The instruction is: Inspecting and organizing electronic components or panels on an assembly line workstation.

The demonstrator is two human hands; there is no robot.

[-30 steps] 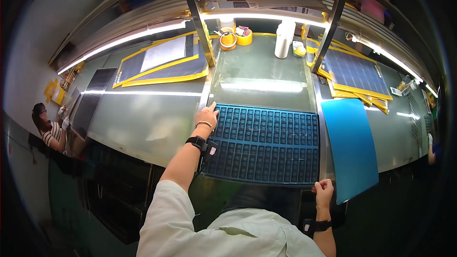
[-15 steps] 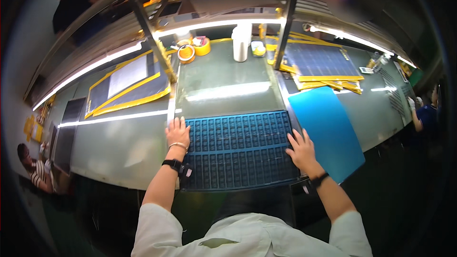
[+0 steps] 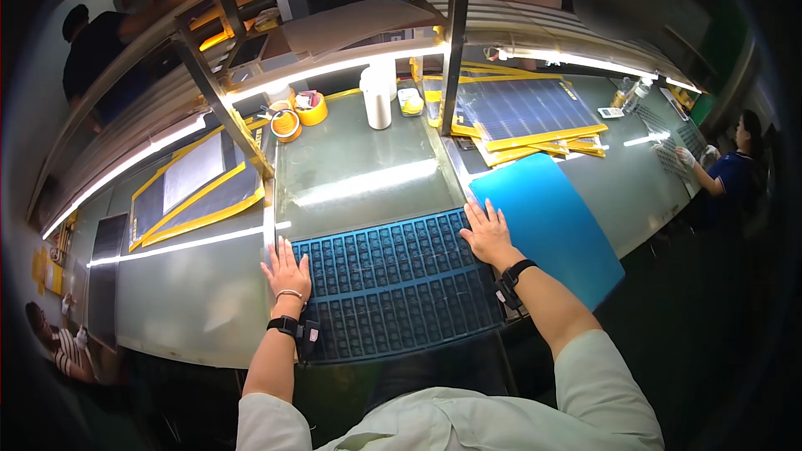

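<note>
A dark sheet with a blue grid of small square cells (image 3: pixel 393 284) lies flat on the bench in front of me. My left hand (image 3: pixel 288 274) rests at its far left corner, palm down with fingers stretched out. At the opposite far corner, my right hand (image 3: pixel 489 235) lies with its fingers spread, partly over the sheet's right edge. Neither hand grips anything. Beside the right hand is a smooth bright blue sheet (image 3: pixel 547 221), its left edge close to the grid sheet and partly behind my hand and forearm.
Yellow-edged dark sheets lie in a left pile (image 3: pixel 200 188) and a right pile (image 3: pixel 526 113). Tape rolls (image 3: pixel 286 125), a white cylinder (image 3: pixel 378 100) and a small yellow-and-white item (image 3: pixel 410 102) stand behind. Metal posts (image 3: pixel 454 42) rise from the bench. Co-workers sit at both ends.
My right hand has slid from the middle of the grid sheet's right edge toward its far corner. My left hand stays near its corner. The whole view has shifted and tilted.
</note>
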